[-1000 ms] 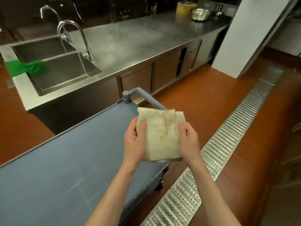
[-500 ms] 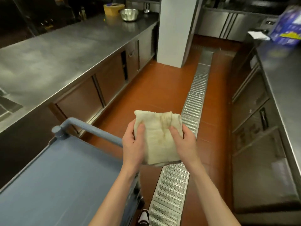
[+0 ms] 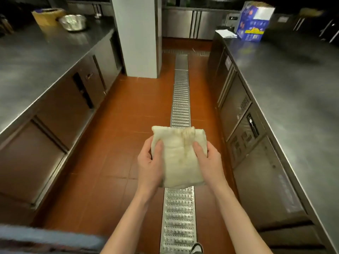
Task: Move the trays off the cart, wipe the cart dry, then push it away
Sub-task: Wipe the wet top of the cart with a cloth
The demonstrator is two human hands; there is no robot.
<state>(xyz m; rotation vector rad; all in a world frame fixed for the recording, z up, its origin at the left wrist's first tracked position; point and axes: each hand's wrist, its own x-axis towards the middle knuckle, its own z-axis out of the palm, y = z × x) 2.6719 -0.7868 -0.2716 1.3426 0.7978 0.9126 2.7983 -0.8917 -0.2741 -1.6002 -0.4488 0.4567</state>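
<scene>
— Since the earlier frame, what is seen to have changed?
— Much less of the cart (image 3: 49, 239) is seen: where its grey top and handle filled the lower left before, only a blurred grey strip is left at the bottom left corner. The sink and tap have gone from view, and the aisle is now faced straight on.

— How is the cloth (image 3: 178, 154) held?
— It is kept folded at the centre of the frame, above the floor drain (image 3: 178, 213). It is gripped on its left edge by the left hand (image 3: 149, 165) and on its right edge by the right hand (image 3: 207, 162). Both thumbs are pressed on the top face; the other fingers are curled underneath and are mostly hidden. A brownish stain is seen near its top edge.

— Where is the cloth placed relative to the cart?
— It is held well apart from the cart, up and to the right of the grey strip, over red floor tiles (image 3: 113, 143).

— What else is shown?
— A steel counter (image 3: 36, 57) is seen along the left side, with a metal bowl (image 3: 73, 22) and a yellowish tub (image 3: 46, 15) at the upper left. Another steel counter (image 3: 293, 88) is seen along the right, with a blue box (image 3: 254, 24) at the upper right. A white pillar (image 3: 135, 33) is seen at the top centre. A shoe tip (image 3: 197, 249) is seen at the bottom edge.
</scene>
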